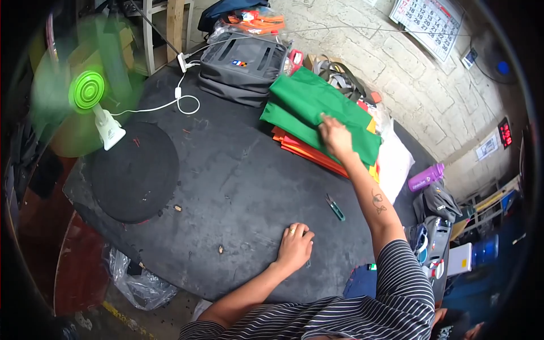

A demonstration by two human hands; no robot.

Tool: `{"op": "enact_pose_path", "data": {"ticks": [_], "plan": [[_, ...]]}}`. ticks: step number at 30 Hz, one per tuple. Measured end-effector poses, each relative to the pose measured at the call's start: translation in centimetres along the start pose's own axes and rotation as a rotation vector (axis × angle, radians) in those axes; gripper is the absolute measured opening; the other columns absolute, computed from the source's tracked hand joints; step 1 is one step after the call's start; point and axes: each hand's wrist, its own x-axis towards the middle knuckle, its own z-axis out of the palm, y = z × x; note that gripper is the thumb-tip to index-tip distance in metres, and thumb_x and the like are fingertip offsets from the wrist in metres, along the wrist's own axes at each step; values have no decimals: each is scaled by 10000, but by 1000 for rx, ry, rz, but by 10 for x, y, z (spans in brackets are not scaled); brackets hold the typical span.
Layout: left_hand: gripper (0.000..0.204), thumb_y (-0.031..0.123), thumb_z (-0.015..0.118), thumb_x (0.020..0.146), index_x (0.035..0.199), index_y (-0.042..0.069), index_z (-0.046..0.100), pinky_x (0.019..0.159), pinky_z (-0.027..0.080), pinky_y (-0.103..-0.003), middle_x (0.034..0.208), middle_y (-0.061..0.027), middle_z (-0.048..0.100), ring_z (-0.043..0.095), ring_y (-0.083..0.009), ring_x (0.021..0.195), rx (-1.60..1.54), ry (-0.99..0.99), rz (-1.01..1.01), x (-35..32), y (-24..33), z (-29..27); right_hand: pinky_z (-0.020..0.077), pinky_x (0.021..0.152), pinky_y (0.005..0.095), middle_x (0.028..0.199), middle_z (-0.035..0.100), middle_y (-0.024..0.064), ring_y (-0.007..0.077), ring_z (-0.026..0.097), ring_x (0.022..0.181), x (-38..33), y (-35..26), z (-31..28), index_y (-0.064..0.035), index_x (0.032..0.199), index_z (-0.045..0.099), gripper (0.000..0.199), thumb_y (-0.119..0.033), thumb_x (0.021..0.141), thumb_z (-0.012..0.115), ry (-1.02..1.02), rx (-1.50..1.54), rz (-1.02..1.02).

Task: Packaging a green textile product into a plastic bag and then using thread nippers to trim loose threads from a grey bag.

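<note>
My right hand (335, 137) reaches across the black table to a folded green fabric piece (351, 116) on top of a pile. Its fingers are bent down onto the cloth, which puckers at the fingertips. Beneath the green piece, the edges of orange fabric (311, 152) stick out. Palm down on the tabletop, my left hand (295, 245) rests with loosely bent fingers, holding nothing; a ring is on one finger. Between my two hands lies a small pair of green thread snips (335, 207).
At the back stands a grey bag (243, 65). A green fan (96, 105) spins beside a round black pad (135, 173), its white cable crossing the table (226, 187). White plastic (395, 158), a purple bottle (426, 177) and grey bags (437, 203) line the right side.
</note>
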Motion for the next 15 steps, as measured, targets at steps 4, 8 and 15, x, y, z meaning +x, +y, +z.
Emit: {"op": "enact_pose_path", "data": {"ticks": [4, 8, 15], "plan": [[201, 85, 650, 736, 933, 48, 640, 874, 402, -403, 1052, -97, 520, 461, -286, 1069, -1, 6, -5, -4, -6, -2, 128, 1065, 648, 1488, 172, 251, 436, 148, 1381, -30, -30, 26, -147, 1486, 89, 889, -529, 837, 561, -320, -47, -27], [200, 74, 653, 727, 923, 43, 635, 877, 400, -413, 1041, -105, 516, 465, -294, 1064, -24, -4, 8, -3, -2, 1, 145, 1065, 648, 1502, 144, 232, 425, 144, 1388, -30, -5, 27, -217, 1490, 72, 835, -297, 857, 610, -346, 25, -74], [197, 71, 654, 727, 918, 32, 629, 887, 392, -418, 1043, -117, 507, 465, -303, 1061, -48, -10, 0, 0, -2, -2, 241, 1067, 605, 1453, 343, 144, 329, 315, 1348, -12, 92, -5, -304, 1452, 253, 800, 74, 789, 491, -368, -29, 15]]}}
